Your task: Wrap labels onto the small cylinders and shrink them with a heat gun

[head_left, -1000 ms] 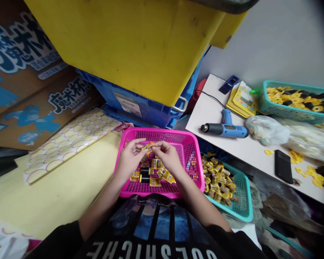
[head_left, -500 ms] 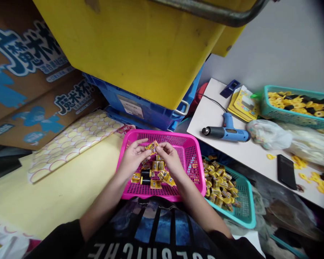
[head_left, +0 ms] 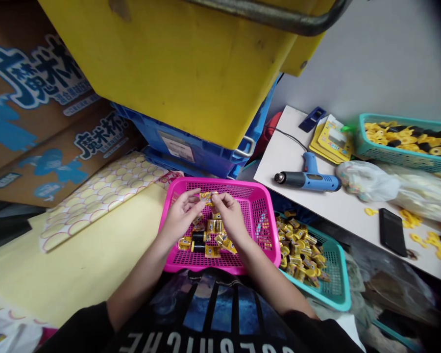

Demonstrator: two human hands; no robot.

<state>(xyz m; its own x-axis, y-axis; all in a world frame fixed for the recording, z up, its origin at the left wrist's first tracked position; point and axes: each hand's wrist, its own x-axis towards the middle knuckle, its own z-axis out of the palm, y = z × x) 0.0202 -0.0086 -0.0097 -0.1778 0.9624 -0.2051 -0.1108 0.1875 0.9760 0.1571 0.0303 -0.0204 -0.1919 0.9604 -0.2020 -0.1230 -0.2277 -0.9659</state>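
Far L: printed cardboard boxes (head_left: 40, 132), stacked. In front of these: circle-patterned sheets (head_left: 103, 201) on plain cream paper (head_left: 95, 255). R of boxes: yellow bin (head_left: 169, 68) above a blue crate (head_left: 206, 144).

Ctr.: pink basket (head_left: 266, 211), directly in front of me. My L fingers (head_left: 195, 211) are over its L half, thumb and index near each other at the L end of a small yellow wrapped pc. (head_left: 207, 196); can't tell if they grip it. Pc. is above the basket floor, between my hands. My R fingers (head_left: 222, 205) pinch the R end of the pc. Below: loose yellow pcs. (head_left: 212, 251) in the basket, incl. two w/ black cylindrical parts (head_left: 198, 241).

R of pink basket, just beside it: lower teal basket (head_left: 338, 274), part-filled w/ yellow pcs. of similar look.

Far R: white counter (head_left: 279, 147) w/ blue heat gun (head_left: 312, 181) lying on its side, nozzle to L; yellow cards (head_left: 332, 139) behind; plastic bags (head_left: 369, 181), black flat device (head_left: 392, 231) & loose yellow parts (head_left: 439, 245). Rear: upper teal basket (head_left: 375, 153), holding yellow & black parts.
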